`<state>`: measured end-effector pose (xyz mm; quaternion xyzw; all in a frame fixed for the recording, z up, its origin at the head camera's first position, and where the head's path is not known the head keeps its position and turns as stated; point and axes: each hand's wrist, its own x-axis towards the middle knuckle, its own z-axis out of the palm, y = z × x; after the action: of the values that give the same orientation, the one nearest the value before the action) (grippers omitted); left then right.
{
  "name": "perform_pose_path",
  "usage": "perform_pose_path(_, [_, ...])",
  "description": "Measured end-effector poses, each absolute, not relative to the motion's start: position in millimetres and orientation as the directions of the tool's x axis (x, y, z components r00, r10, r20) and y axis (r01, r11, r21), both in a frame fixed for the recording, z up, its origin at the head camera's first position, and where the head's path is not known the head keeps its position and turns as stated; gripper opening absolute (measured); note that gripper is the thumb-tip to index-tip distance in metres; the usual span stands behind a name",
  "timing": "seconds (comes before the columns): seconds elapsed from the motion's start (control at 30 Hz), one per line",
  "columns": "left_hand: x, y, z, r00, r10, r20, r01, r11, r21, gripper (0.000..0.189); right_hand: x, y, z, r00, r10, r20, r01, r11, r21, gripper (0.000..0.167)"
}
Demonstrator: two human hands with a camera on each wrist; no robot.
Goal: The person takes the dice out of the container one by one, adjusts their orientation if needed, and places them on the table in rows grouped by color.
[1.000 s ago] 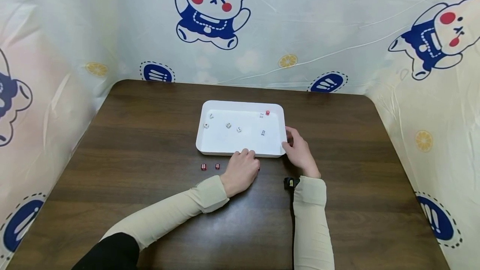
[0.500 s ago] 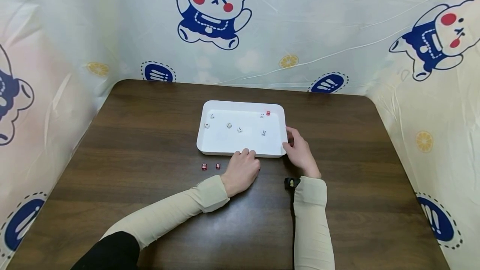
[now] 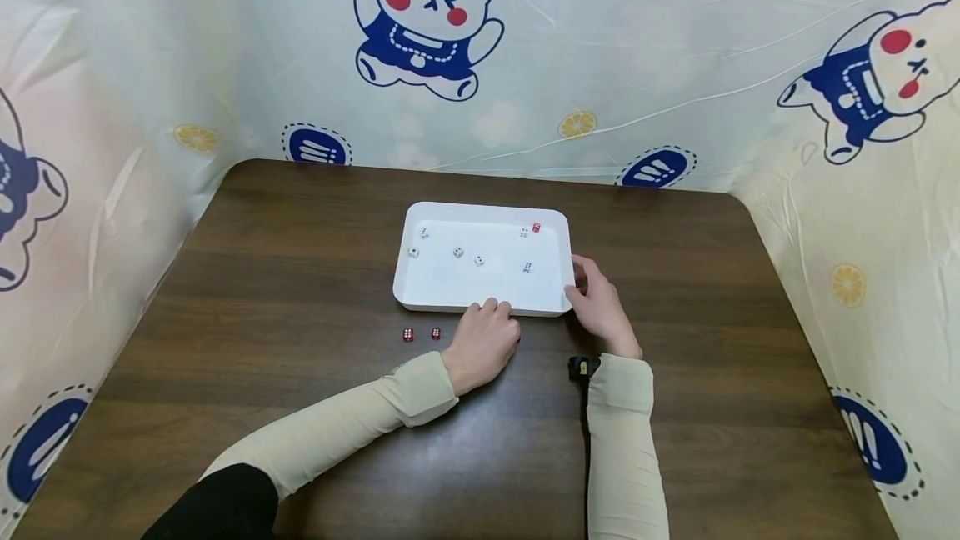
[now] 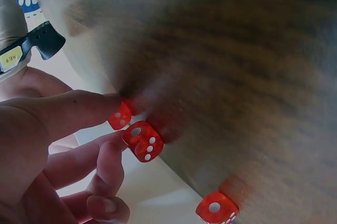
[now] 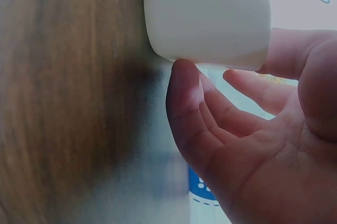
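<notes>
In the head view a white tray (image 3: pixel 450 290) sits on the brown table, with several white dice (image 3: pixel 458 252) and one red die (image 3: pixel 536 227) in it. My left hand (image 3: pixel 483 344) lies at the tray's near edge. In the left wrist view its thumb and index finger pinch a red die (image 4: pixel 120 117), partly covered by the thumb. Another red die (image 4: pixel 143 141) stands beside the index fingertip. Two red dice lie left of this hand, one farther out (image 3: pixel 408 335), one closer (image 3: pixel 436 334). My right hand (image 3: pixel 600 307) grips the tray's right end, fingers against its side.
The wooden table (image 3: pixel 300 273) extends around the tray. A printed cloth (image 3: pixel 570 40) rises behind and along both sides. A black wrist camera (image 3: pixel 583 367) with a dark cable is on the right wrist.
</notes>
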<state>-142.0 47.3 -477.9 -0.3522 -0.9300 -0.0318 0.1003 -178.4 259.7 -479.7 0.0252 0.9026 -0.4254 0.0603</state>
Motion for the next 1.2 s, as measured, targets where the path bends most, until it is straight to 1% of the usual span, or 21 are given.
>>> perform_pose_path(0.27, [-141, 47, -475, -0.735, 0.651, 0.189, 0.663, 0.748, 0.005, 0.017, -178, 260, -478, -0.992, -0.003, -0.127, 0.096, 0.637, -0.765, 0.051])
perform_pose_path(0.5, [-140, 46, -471, -0.732, 0.654, 0.19, 0.665, 0.747, -0.007, 0.011, -177, 260, -480, -0.992, -0.002, -0.127, 0.097, 0.635, -0.766, 0.051])
perform_pose_path(0.67, [-140, 45, -462, -0.73, 0.666, 0.152, 0.673, 0.74, -0.009, 0.015, -177, 260, -480, -0.992, 0.002, -0.13, 0.101, 0.639, -0.762, 0.051])
perform_pose_path(0.97, [-146, 38, -435, -0.72, 0.683, 0.126, 0.694, 0.715, 0.09, 0.019, -176, 260, -480, -0.991, -0.002, -0.13, 0.099, 0.641, -0.761, 0.051])
perform_pose_path(1.07, [-149, 35, -423, -0.717, 0.684, 0.132, 0.697, 0.705, 0.13, 0.02, -176, 260, -480, -0.992, -0.01, -0.127, 0.091, 0.638, -0.765, 0.051])
perform_pose_path(1.2, [-156, 30, -410, -0.712, 0.684, 0.158, 0.702, 0.697, 0.145, 0.019, -177, 260, -480, -0.993, -0.013, -0.116, 0.082, 0.638, -0.766, 0.051])
